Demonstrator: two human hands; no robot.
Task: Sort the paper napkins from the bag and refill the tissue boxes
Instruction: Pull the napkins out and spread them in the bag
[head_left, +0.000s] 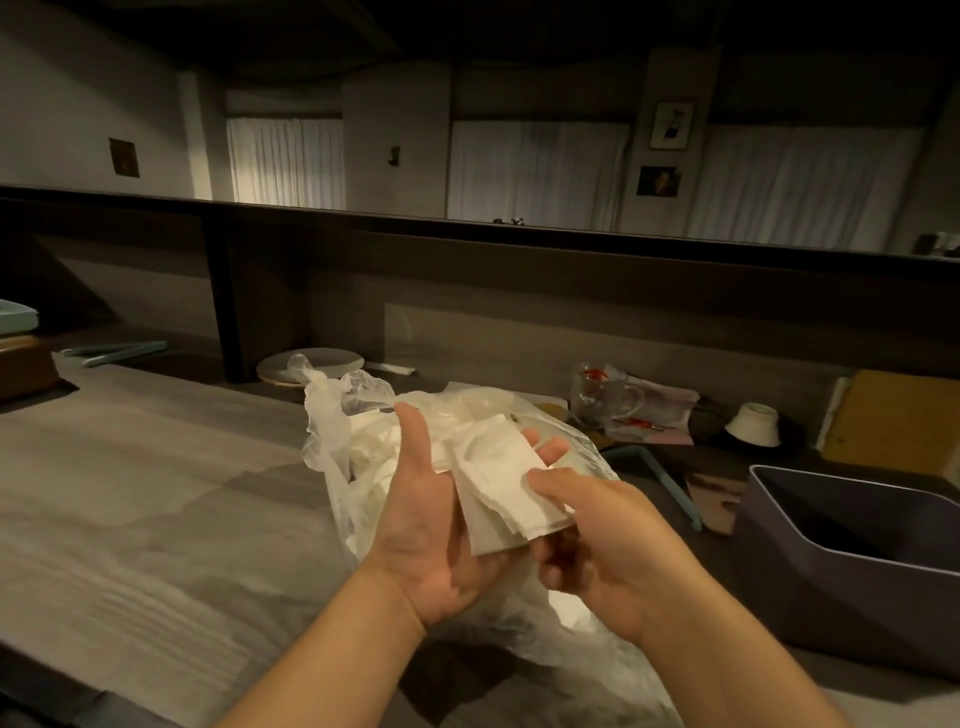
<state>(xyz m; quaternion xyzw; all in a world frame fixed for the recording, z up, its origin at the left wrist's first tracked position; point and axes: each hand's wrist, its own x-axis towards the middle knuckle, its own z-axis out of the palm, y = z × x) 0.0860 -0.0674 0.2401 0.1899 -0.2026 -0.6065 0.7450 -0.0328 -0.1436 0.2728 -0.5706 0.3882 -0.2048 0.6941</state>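
Note:
A small stack of white paper napkins (501, 491) rests in my left hand (423, 525), palm up, just above the clear plastic bag (332, 431). My right hand (605, 545) pinches the stack's right edge with thumb and fingers. The crumpled bag lies open on the counter with more white napkins inside, partly hidden behind my hands. An empty dark purple tissue box (852, 566) stands open-topped at the right, about a hand's width from my right hand.
Light wooden counter (156, 493) stretches left. Behind the bag are white plates (311, 364), a glass mug (605, 397), an upturned white bowl (753, 423), a yellow-brown board (896, 415) and a light blue stick (667, 480). A brown box sits at far left.

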